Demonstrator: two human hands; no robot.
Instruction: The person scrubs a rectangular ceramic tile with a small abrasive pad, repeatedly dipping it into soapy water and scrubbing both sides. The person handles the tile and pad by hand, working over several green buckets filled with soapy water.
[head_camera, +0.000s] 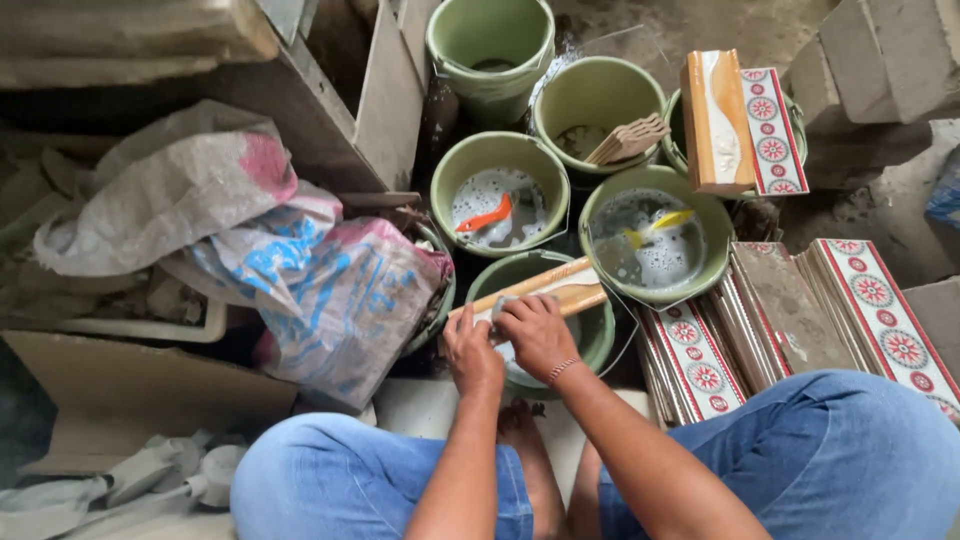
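Down near the middle of the view, both hands meet over a long wooden-coloured tile (535, 287) that lies slantwise across the rim of the nearest green bucket (598, 335). The left hand (471, 348) curls its fingers narrowly onto the tile's near left end, thumb side toward the other hand. The right hand (535, 330) lies on top of the tile just beside it, fingers bent and closed down on what looks like a small grey pad or cloth (499, 306) pressed to the tile's face; how tightly it grips I cannot tell. A thin bracelet (562, 369) circles the right wrist.

Farther off stand more green buckets: one with soapy water and an orange brush (484, 217), one to its right with foam and a yellow brush (662, 224), one holding a fan of brown tiles (628, 139), and one at the far edge. Across the far right bucket rest an orange-and-white tile (716, 120) and a red patterned tile. To the right, stacks of red patterned tiles (880, 310) lean on edge close by the person's knee. To the left, crumpled printed sacks (330, 290) crowd against the buckets, with cardboard (130, 390) nearer.
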